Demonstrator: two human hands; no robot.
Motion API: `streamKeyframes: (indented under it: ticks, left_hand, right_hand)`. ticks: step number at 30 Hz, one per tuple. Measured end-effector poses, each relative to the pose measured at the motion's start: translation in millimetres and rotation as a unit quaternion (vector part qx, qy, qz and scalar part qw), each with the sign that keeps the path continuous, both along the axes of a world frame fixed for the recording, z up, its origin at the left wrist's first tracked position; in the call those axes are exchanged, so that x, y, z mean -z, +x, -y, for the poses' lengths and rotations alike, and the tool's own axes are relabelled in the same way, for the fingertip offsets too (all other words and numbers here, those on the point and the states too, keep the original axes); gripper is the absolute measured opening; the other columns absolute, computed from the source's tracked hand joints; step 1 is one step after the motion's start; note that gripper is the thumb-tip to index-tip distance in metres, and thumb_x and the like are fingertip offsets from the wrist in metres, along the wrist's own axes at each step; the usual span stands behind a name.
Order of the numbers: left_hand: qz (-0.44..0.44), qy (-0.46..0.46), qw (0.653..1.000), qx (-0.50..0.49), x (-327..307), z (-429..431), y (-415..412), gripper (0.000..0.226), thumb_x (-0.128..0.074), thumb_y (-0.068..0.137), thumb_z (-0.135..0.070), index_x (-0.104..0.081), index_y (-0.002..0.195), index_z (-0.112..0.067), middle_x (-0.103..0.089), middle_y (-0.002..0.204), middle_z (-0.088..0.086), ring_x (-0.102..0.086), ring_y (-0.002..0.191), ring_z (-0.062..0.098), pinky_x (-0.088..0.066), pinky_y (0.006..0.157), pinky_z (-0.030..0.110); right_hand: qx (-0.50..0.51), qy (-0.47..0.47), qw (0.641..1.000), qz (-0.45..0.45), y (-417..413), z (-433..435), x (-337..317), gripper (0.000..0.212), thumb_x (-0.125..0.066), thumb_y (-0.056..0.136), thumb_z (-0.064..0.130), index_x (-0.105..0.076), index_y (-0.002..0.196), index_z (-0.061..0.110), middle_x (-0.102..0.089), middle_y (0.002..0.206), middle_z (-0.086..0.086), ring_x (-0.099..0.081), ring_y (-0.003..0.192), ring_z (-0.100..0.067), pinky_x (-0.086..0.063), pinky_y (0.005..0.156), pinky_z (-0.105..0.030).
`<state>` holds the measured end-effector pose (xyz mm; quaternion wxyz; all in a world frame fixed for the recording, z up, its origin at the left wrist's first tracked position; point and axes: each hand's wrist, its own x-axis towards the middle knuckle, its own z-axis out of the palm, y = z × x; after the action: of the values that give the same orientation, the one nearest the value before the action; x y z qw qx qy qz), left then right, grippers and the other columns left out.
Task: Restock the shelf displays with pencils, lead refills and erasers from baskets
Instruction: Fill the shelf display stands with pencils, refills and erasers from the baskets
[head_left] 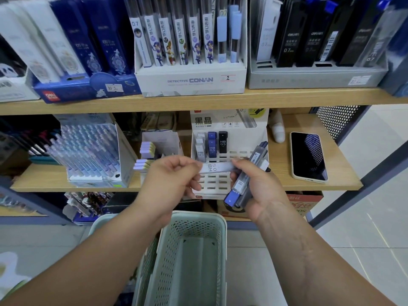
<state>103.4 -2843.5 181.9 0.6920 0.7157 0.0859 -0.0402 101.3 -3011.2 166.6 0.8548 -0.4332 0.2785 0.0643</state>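
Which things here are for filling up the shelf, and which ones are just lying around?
For the job: white refill case, pinched by the left hand; bundle of refill cases, gripped in the right hand; slotted display box; basket.
Just lying about: phone on the shelf; cardboard box underneath.

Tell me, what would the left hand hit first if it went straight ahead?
Most likely the display with the empty slots on the lower shelf. The left hand, pinching a white case, points toward it and seems just short of it, though depth is hard to judge here.
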Motion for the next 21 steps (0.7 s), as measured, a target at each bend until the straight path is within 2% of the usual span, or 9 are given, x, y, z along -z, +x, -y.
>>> streamKeyframes:
  ticks: [5, 7, 10, 13, 17, 21]
  left_hand:
    - [0.09, 0.022, 0.995, -0.047, -10.9, -3.4, 1.8, 0.011, -0.074, 0.087, -0.007, -0.069, 0.078, -0.004, -0.065, 0.063, 0.006, -0.059, 0.05, 0.017, -0.047, 0.044, 0.027]
    - [0.094, 0.041, 0.993, -0.056, -8.9, 0.1, -0.7, 0.018, -0.08, 0.082, -0.017, -0.068, 0.085, -0.003, -0.063, 0.064, 0.006, -0.058, 0.051, 0.014, -0.048, 0.047, 0.025]
    - [0.049, 0.069, 0.995, -0.053, -3.2, -0.8, -0.5, 0.018, -0.081, 0.081, -0.022, -0.07, 0.087, -0.008, -0.059, 0.064, -0.002, -0.051, 0.051, 0.006, -0.042, 0.049, 0.017]
    - [-0.033, 0.054, 0.998, 0.014, 3.9, -1.4, -4.1, 0.002, -0.075, 0.086, -0.009, -0.073, 0.087, -0.009, -0.067, 0.069, 0.007, -0.059, 0.054, 0.014, -0.046, 0.047, 0.024]
    - [-0.047, 0.053, 0.997, -0.035, 8.1, -5.7, -2.4, 0.004, -0.076, 0.085, -0.007, -0.072, 0.086, -0.008, -0.063, 0.062, 0.007, -0.057, 0.052, 0.014, -0.049, 0.048, 0.025]
    - [-0.074, -0.016, 0.997, 0.002, 5.4, -3.8, -0.5, 0.003, -0.072, 0.088, -0.005, -0.073, 0.085, -0.005, -0.069, 0.069, 0.009, -0.066, 0.058, 0.018, -0.054, 0.05, 0.025]
  right_hand:
    - [-0.014, -0.037, 0.999, -0.003, -1.9, -6.4, -0.7, 0.014, -0.077, 0.083, 0.005, -0.066, 0.08, 0.014, -0.065, 0.068, -0.004, -0.061, 0.051, -0.011, -0.049, 0.05, -0.027]
    - [-0.001, -0.022, 1.0, 0.003, -2.4, -9.2, -4.2, 0.013, -0.075, 0.084, 0.003, -0.066, 0.082, 0.012, -0.064, 0.066, -0.005, -0.06, 0.046, -0.011, -0.048, 0.044, -0.025]
    - [0.03, -0.006, 0.999, 0.016, -2.1, -10.3, -8.8, 0.014, -0.074, 0.084, 0.0, -0.065, 0.091, 0.007, -0.061, 0.067, -0.007, -0.059, 0.042, -0.011, -0.047, 0.04, -0.022]
    - [0.034, -0.011, 0.999, 0.015, -3.0, -8.8, -8.5, 0.016, -0.077, 0.082, 0.001, -0.065, 0.092, 0.007, -0.063, 0.07, -0.007, -0.06, 0.044, -0.011, -0.047, 0.04, -0.023]
    - [0.035, 0.0, 0.999, 0.02, -3.8, -4.9, -6.9, 0.015, -0.078, 0.083, 0.004, -0.065, 0.085, 0.013, -0.065, 0.072, -0.005, -0.062, 0.052, -0.012, -0.05, 0.044, -0.024]
    - [0.033, -0.013, 0.999, 0.025, -1.8, -3.6, -4.4, 0.017, -0.08, 0.082, 0.009, -0.066, 0.082, 0.019, -0.065, 0.073, -0.002, -0.061, 0.06, -0.012, -0.051, 0.05, -0.027]
